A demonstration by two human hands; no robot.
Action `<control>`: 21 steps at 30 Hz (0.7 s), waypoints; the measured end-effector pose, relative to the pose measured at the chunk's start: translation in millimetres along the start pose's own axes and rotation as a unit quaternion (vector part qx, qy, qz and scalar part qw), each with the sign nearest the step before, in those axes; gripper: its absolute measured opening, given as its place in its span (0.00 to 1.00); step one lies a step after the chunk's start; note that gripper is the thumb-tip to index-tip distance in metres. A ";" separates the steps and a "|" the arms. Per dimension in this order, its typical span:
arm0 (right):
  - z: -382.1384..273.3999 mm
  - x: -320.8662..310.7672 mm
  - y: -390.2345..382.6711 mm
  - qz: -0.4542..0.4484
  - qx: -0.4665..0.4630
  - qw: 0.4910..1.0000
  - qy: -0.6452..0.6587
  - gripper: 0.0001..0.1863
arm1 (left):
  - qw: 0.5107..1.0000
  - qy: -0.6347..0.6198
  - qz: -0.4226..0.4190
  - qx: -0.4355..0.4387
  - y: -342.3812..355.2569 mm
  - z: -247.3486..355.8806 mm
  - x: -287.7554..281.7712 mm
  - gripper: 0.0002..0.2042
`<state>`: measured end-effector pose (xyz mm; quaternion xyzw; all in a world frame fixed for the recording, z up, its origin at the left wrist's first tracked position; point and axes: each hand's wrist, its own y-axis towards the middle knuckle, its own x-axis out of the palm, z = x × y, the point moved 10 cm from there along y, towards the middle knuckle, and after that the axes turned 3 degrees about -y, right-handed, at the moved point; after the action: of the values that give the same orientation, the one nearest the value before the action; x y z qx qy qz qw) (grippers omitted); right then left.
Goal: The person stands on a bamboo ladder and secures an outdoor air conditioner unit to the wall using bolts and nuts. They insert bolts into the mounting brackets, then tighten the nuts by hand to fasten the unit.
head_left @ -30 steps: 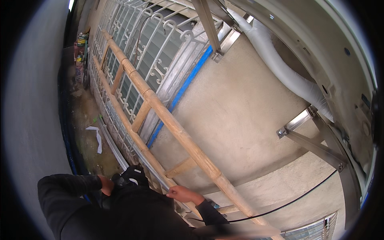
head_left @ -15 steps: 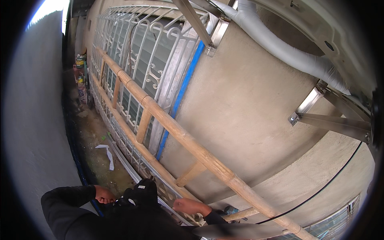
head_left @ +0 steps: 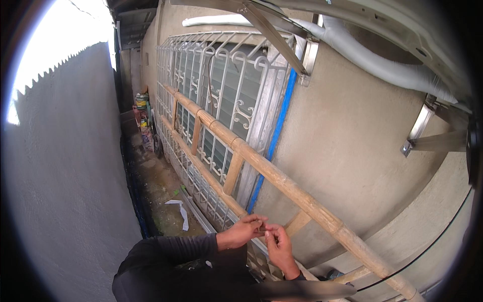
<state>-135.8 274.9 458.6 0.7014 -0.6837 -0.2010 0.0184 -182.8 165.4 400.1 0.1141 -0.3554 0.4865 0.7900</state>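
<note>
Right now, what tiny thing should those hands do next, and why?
I'd probably hold both hands steady and look closely before parting the fingers. The left hand and right hand are close together in front of the bamboo ladder, and anything pinched there is too small to make out, so it might drop.

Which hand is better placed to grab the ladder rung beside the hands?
Right, probably. In this view the right hand sits closer to the rung; the left hand is farther left. Both hands' fingers come close together; whether they pinch something small, I can't tell.
</note>
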 end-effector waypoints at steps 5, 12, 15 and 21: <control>-73.7 -30.0 20.6 0.110 -0.098 0.984 -0.096 0.12 | 0.984 -0.029 -0.119 0.127 -2.6 66.8 84.9 0.16; -115.4 -61.0 15.0 0.226 -0.159 0.954 -0.117 0.09 | 0.963 0.034 -0.168 0.209 -22.3 89.4 142.7 0.19; -112.6 -70.0 10.5 0.237 -0.153 0.958 -0.043 0.08 | 0.957 0.097 -0.167 0.214 -24.1 89.0 144.6 0.21; -85.9 -77.9 1.9 0.181 -0.045 0.980 0.070 0.09 | 0.951 0.171 -0.220 0.136 -10.0 74.1 135.4 0.17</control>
<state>-109.9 328.6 558.1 0.5768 -0.7866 -0.1751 0.1338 -170.6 214.5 546.3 0.2110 -0.1117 0.3561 0.9034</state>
